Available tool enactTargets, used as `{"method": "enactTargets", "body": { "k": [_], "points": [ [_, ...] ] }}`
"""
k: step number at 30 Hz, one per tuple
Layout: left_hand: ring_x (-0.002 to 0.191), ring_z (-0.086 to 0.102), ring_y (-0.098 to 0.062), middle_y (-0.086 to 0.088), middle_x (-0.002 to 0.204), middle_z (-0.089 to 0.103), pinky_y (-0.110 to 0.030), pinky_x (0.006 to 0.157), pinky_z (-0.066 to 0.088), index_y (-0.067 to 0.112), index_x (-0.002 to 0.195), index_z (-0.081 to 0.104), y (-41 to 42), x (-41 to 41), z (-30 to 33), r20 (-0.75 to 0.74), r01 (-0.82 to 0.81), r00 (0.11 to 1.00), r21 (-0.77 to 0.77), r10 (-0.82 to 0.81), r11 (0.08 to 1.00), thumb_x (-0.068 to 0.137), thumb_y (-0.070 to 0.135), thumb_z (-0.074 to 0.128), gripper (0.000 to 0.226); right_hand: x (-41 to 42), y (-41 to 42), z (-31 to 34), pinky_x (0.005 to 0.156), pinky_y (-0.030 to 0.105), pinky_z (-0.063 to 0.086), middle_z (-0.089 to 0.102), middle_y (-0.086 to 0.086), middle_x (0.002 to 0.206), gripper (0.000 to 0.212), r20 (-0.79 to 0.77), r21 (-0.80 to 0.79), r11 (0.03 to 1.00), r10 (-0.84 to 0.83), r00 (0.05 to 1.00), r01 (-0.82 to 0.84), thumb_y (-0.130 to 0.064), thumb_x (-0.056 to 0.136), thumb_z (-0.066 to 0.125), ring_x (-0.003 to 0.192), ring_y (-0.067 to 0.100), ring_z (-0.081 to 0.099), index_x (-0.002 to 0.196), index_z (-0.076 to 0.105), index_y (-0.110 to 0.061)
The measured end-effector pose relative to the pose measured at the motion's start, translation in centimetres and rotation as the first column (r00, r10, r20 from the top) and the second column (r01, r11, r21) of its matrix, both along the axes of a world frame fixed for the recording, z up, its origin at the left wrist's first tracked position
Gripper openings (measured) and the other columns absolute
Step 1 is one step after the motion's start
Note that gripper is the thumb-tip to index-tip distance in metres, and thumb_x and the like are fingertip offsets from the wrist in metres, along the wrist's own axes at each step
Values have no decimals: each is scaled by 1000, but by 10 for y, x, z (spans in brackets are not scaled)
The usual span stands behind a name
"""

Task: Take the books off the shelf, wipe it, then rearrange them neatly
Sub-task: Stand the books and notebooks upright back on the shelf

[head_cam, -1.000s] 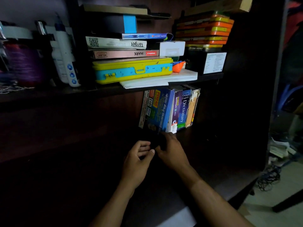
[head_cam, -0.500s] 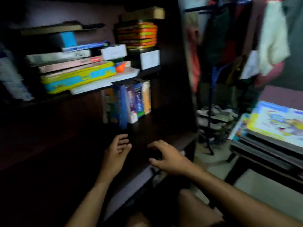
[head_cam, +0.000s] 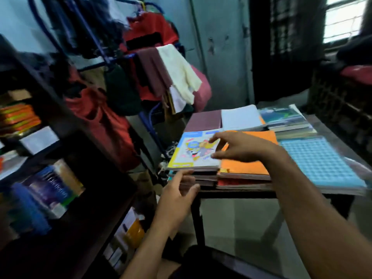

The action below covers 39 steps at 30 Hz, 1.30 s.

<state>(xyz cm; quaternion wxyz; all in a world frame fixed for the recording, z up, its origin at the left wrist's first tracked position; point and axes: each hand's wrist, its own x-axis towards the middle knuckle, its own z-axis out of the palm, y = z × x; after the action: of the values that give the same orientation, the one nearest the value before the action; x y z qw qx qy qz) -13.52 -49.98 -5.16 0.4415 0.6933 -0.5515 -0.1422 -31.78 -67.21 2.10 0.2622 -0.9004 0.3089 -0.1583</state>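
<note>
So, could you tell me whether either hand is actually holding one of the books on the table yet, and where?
Nothing is held yet. The right hand hovers, fingers spread, over the cartoon-cover book; the left hand reaches open toward that stack's near edge.

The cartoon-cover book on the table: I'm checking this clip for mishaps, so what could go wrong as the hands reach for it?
1. The cartoon-cover book tops a stack at the table's near corner; a careless pull could tip the stack off the edge.
2. The right hand hovers with spread fingers, gripping nothing yet, so a one-sided lift might let the book slide.
3. The orange notebook lies right beside it and may get dragged along.
</note>
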Motion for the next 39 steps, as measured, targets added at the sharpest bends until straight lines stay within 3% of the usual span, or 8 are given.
{"method": "enactTargets", "body": {
  "k": [10,14,17,20,23,28,34,39],
  "points": [
    [88,68,3,7,107,67,-27,91,58,28,126,62,-66,-42,-12,-71,93,994,224,-79,970,92,28,74,35,-29,-55,-13,92,34,47,59,0,137,85,-168,80,994,-66,984,80,-50,78,83,114,18,57,149,39,-34],
    [114,64,-5,1,125,53,-25,98,55,24,135,56,-74,-50,-29,-76,55,996,206,-40,977,90,19,76,50,-22,-60,-10,100,40,48,57,0,139,87,-287,-8,1000,-31,958,30,-57,79,79,120,23,56,150,34,-35],
    [119,58,-5,0,132,44,-3,85,47,21,138,54,-73,-62,-34,-70,42,997,159,-31,986,91,8,73,53,-28,-43,-40,113,54,35,33,4,157,107,-526,-222,965,4,850,-142,-68,73,76,143,30,35,157,18,-36],
    [113,61,-1,1,132,51,-3,83,48,22,138,55,-75,-75,-39,-164,-12,986,108,30,994,91,5,72,53,-58,-20,-85,119,66,15,4,4,168,111,-558,-377,904,-46,829,-204,-65,79,71,155,29,8,159,0,-36],
    [106,68,-7,-4,123,66,-25,95,56,23,126,62,-82,-86,-39,-455,-102,883,53,115,993,92,4,71,40,-77,-24,-111,120,61,16,5,2,169,91,-430,-444,888,-92,898,-122,-48,92,64,155,26,11,160,3,-36],
    [97,65,-25,-17,109,63,-36,78,62,11,112,55,-98,-87,-22,-849,-138,501,113,168,984,94,1,67,23,-83,-35,-109,121,55,18,21,3,164,75,-322,-362,930,-61,945,-63,-35,95,62,150,24,25,158,22,-31],
    [110,70,-33,-24,125,65,-40,75,65,12,118,47,-106,-110,-16,-896,-155,407,121,175,981,92,10,73,37,-106,-38,-89,115,40,34,33,-2,163,72,-233,-306,948,9,973,-82,-20,93,63,146,20,34,157,33,-34],
    [73,74,-22,-15,106,73,-30,61,63,5,133,49,-116,-139,-6,-923,18,377,93,79,995,95,10,70,44,-140,-41,-53,109,34,41,53,-6,150,60,-238,-351,930,22,971,-107,-14,92,64,134,19,51,146,52,-35]
  ]
}}
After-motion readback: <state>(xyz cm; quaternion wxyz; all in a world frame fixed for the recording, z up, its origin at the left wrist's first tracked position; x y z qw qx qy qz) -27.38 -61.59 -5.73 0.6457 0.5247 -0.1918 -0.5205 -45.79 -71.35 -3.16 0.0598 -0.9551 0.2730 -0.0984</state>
